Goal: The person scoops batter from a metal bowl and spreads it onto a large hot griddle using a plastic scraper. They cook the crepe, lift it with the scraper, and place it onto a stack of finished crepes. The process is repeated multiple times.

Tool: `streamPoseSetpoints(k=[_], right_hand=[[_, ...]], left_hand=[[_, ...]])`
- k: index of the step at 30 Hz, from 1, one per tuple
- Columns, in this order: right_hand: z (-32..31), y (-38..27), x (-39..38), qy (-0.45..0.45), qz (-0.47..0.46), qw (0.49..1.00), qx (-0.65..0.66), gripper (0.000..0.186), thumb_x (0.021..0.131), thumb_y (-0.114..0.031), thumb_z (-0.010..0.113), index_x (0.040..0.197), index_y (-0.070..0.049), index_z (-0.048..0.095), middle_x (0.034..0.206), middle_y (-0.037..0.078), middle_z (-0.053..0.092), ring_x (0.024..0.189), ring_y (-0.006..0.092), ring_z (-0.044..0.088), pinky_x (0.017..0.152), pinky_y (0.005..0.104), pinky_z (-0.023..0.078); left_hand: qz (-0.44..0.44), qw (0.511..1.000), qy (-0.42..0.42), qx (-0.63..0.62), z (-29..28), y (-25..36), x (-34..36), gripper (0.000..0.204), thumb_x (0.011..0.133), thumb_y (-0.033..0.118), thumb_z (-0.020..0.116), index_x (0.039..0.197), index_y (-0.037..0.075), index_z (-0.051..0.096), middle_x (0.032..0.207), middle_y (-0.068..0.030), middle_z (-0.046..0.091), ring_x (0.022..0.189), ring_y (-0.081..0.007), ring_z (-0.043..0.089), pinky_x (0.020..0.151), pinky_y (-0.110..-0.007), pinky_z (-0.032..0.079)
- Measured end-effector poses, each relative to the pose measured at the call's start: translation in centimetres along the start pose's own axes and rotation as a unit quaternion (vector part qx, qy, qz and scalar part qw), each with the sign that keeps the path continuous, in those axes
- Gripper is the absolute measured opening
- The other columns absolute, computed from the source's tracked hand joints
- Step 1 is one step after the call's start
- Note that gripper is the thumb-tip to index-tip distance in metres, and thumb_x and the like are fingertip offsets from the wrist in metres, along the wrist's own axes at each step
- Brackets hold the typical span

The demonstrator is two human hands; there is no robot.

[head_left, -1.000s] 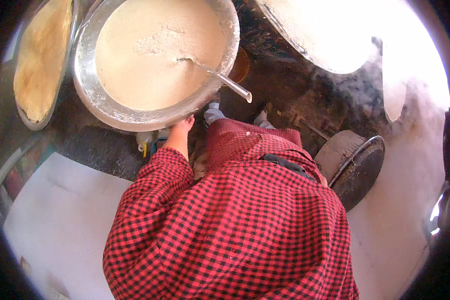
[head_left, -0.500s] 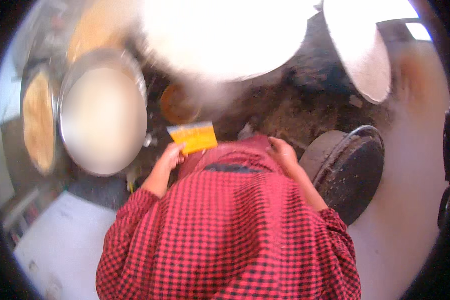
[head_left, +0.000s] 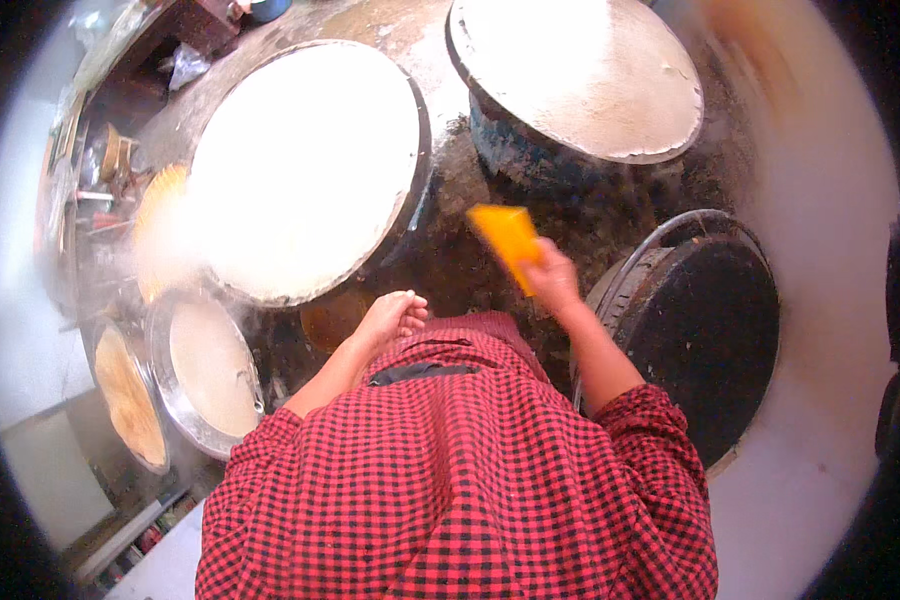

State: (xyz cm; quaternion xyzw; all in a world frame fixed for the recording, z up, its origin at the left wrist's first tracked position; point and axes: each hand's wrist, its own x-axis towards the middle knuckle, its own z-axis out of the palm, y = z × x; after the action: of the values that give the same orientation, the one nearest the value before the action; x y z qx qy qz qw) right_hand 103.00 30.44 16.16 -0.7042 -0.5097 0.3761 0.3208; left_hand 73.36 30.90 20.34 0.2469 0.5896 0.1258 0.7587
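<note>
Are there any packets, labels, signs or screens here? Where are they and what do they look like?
No signs, screens or readable labels show.
Crumpled clear plastic bag: far upper left, on the cluttered shelf; shiny, see-through.
Small mixed items: left edge of the shelf; too blurred to tell if any are packets.
Yellow-orange flat scraper: held in the right hand; plain, not a package.

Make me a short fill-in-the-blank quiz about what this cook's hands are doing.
1. The right hand holds a flat ____ scraper.
2. The left hand holds ____.
3. The griddle ahead of the left hand is covered with ____ batter.
4. The shirt is red and ____ checked.

Missing words: orange; nothing; white; black
</note>
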Motion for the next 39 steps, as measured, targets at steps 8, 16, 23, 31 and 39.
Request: streamPoseSetpoints(k=[8,16,23,31,39], right_hand=[[-15.0,9.7,6.5,0.298,0.179,0.856,0.384,0.033,0.079,-0.015,0.061,0.107,-0.001,0.051,0.095,0.008,0.058,0.080,0.0204,0.057,0.068,0.0342,0.047],[-11.7,8.2,13.0,0.382,0.246,0.859,0.235,0.036,0.079,-0.019,0.062,0.104,0.007,0.054,0.097,0.013,0.060,0.080,0.0232,0.060,0.068,0.0357,0.049],[-0.7,-1.2,16.3,0.287,0.277,0.912,0.091,0.045,0.070,-0.036,0.066,0.096,0.002,0.062,0.097,0.020,0.062,0.088,0.0322,0.061,0.077,0.0395,0.046],[1.6,-5.1,15.1,0.016,0.083,0.996,0.036,0.036,0.076,-0.025,0.063,0.102,-0.001,0.054,0.099,0.014,0.061,0.089,0.0259,0.059,0.077,0.0352,0.046],[-12.6,3.6,8.2,0.337,0.170,0.845,0.379,0.031,0.084,-0.011,0.052,0.114,-0.003,0.046,0.105,0.011,0.055,0.091,0.0244,0.056,0.077,0.0379,0.047]], left_hand=[[0.036,0.996,-0.033,-0.081,-1.3,4.4,1.4,0.019,0.089,0.023,0.050,0.097,0.007,0.056,0.084,-0.0033,0.060,0.068,-0.0109,0.058,0.057,-0.021,0.047],[0.049,0.995,-0.046,-0.069,-3.1,8.7,3.2,0.021,0.091,0.022,0.046,0.102,0.006,0.053,0.086,-0.0034,0.060,0.068,-0.0104,0.058,0.055,-0.021,0.046],[0.063,0.990,-0.048,-0.114,-3.2,10.8,3.9,0.019,0.090,0.020,0.046,0.100,0.005,0.054,0.085,-0.0044,0.060,0.067,-0.0103,0.057,0.054,-0.022,0.046],[0.078,0.986,-0.054,-0.134,-2.3,11.9,4.6,0.019,0.090,0.019,0.046,0.101,0.005,0.054,0.085,-0.0048,0.060,0.066,-0.0109,0.057,0.053,-0.022,0.046],[0.070,0.984,-0.083,-0.141,-0.1,13.0,7.5,0.019,0.090,0.018,0.046,0.101,0.005,0.054,0.086,-0.0053,0.060,0.067,-0.0118,0.058,0.053,-0.022,0.047]])
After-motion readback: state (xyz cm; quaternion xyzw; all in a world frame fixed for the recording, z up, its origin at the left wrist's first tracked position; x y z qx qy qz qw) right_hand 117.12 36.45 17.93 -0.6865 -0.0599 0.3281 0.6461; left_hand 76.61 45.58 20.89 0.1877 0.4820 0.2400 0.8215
